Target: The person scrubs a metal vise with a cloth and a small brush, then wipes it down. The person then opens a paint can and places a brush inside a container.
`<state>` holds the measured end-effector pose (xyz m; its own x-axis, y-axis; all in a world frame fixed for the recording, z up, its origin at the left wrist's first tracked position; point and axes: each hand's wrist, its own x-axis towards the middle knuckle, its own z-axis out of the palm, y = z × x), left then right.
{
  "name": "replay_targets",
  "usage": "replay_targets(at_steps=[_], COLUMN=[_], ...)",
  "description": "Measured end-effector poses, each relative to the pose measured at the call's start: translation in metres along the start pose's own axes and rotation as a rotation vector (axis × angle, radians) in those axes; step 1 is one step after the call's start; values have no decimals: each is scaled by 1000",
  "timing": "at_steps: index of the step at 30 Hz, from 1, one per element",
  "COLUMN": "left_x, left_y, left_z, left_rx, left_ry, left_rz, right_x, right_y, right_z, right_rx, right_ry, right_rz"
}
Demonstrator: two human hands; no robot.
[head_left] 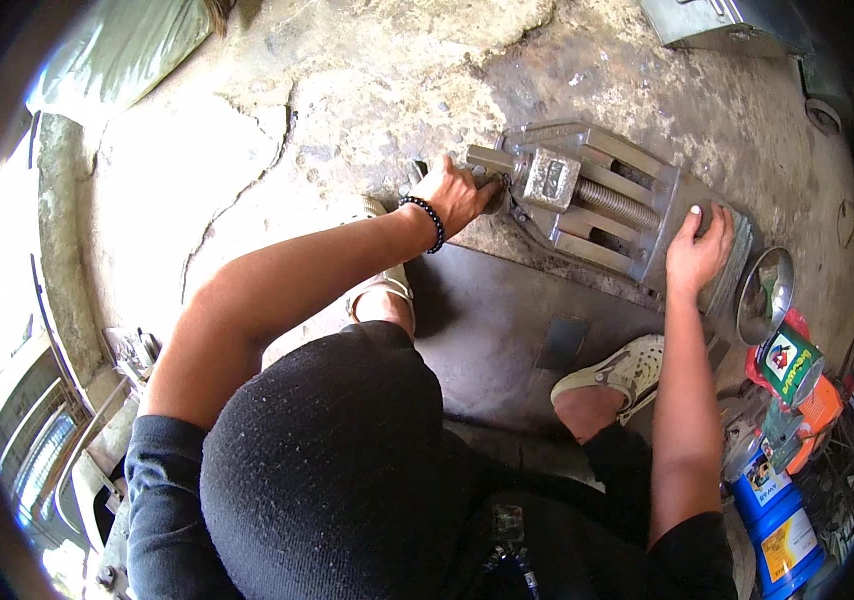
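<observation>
Left hand [450, 198] grips vise [552, 180]; right hand [699, 252] spread on far end; bowl [748, 312] beside.

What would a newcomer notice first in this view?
First, the big grey metal vise on the worn floor, right of the picture's centre, with the left hand curled at its screw end and the right hand laid on its opposite end. Next, the bright blue container at lower right, and the dark beaded bracelet on the left wrist.
</observation>
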<state>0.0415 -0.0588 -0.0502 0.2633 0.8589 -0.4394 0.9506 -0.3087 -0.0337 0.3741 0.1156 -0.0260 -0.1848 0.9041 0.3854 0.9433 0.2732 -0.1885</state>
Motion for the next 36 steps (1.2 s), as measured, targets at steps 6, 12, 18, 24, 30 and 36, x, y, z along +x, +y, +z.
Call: replay_targets(at_steps=[6, 12, 18, 24, 30, 36], left_x=[5, -38, -19, -3, -25, -2], left_y=[-16, -76, -14, -5, -19, 12], left_z=[-29, -15, 3, -14, -19, -7], left_rx=[137, -62, -168, -50, -646, -819], left_ry=[-261, -62, 143, -139, -99, 113], left_rz=[-198, -327, -48, -11, -413, -341], right_x=[0, 0, 0, 0, 0, 1], right_y=[1, 1, 0, 0, 1, 3], right_z=[1, 2, 2, 2, 3, 4], right_rx=[16, 21, 15, 45, 12, -7], right_ry=[-3, -2, 10, -5, -41, -37], right_rz=[2, 16, -5, -5, -14, -46])
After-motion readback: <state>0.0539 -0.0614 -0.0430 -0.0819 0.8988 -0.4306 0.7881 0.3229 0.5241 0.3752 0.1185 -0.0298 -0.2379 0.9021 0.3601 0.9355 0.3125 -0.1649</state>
